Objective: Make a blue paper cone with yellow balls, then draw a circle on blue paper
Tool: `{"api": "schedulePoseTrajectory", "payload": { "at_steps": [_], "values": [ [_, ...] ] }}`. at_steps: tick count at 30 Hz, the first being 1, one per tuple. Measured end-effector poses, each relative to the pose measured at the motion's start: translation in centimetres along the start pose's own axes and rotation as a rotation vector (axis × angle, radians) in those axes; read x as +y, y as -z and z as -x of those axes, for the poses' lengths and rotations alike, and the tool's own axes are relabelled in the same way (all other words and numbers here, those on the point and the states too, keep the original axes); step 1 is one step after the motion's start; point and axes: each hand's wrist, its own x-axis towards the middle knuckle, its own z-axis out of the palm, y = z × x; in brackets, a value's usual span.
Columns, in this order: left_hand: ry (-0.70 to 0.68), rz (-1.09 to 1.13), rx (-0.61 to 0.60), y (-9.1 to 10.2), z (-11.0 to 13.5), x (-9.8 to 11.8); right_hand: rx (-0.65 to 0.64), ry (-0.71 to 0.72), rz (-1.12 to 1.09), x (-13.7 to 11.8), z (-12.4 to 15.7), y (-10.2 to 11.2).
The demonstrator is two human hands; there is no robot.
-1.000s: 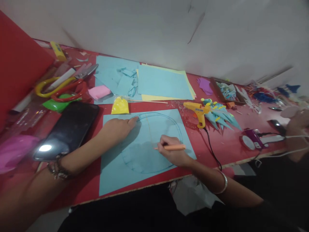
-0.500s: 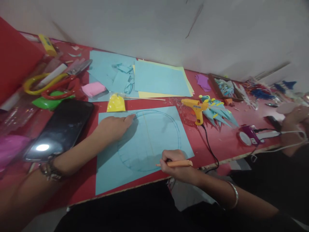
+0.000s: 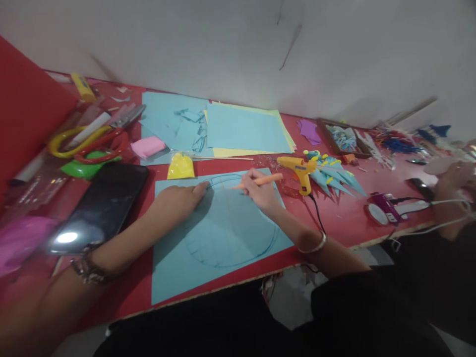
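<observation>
A light blue sheet of paper lies at the table's front edge, with a large double-lined circle drawn on it in blue and short tick marks along its lower left. A faint orange line crosses the circle from top to bottom. My left hand rests flat on the sheet's upper left, fingertips at the circle's rim. In my right hand is an orange felt-tip pen, gripped like a pencil, its tip near the upper end of the line. Whether the tip touches the paper I cannot tell.
Left of the sheet lie a phone with its light on, and scissors. Behind are stacked blue and yellow sheets, paper scraps and a yellow clay packet. A yellow glue gun stands right; further right is a person's arm.
My right hand with the pen has moved from the circle's bottom up to its top. The left hand stays on the sheet. The view has shifted slightly.
</observation>
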Motion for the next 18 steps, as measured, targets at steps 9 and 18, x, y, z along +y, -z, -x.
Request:
{"api": "schedulePoseTrajectory", "payload": {
  "at_steps": [9, 18],
  "values": [
    [-0.009, 0.017, 0.095, -1.1, -0.2, -0.3, 0.042, 0.157, 0.129, 1.9, -5.3, -2.0],
    [-0.004, 0.014, 0.066, -0.9, -0.2, -0.3, 0.043, 0.160, 0.149, 2.0, -5.1, -2.0]
  ]
}}
